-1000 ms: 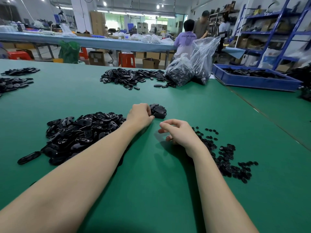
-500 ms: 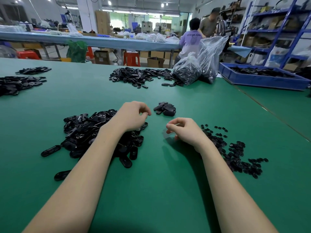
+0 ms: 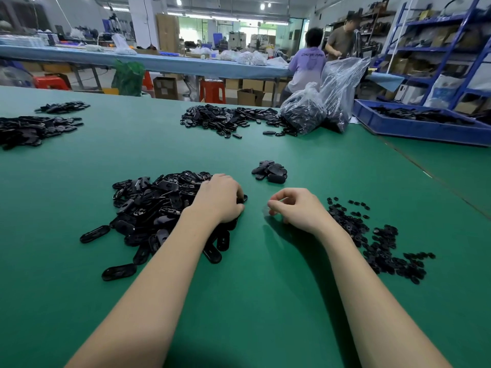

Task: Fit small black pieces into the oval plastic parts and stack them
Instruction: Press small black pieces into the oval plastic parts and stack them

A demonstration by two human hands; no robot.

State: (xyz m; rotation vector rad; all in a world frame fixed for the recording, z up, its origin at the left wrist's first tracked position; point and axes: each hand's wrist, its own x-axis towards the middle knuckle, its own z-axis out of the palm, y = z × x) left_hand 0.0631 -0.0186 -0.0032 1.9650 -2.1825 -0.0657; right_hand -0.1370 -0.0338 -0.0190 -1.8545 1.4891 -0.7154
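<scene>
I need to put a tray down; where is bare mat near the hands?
Bare green mat lies between the forearms, and beyond the small stack of oval parts. Crowded: heap of black oval parts left, small black pieces right.

Ceiling lights (image 3: 262, 6) are glowing over a workshop. A green counter (image 3: 159, 155) is filling the foreground. Behind it a long blue table (image 3: 170, 63) is stretching across, red stools (image 3: 212, 91) and cardboard boxes (image 3: 166, 87) sitting beneath. Right of that table, blue shelving (image 3: 435, 49) is standing.
</scene>
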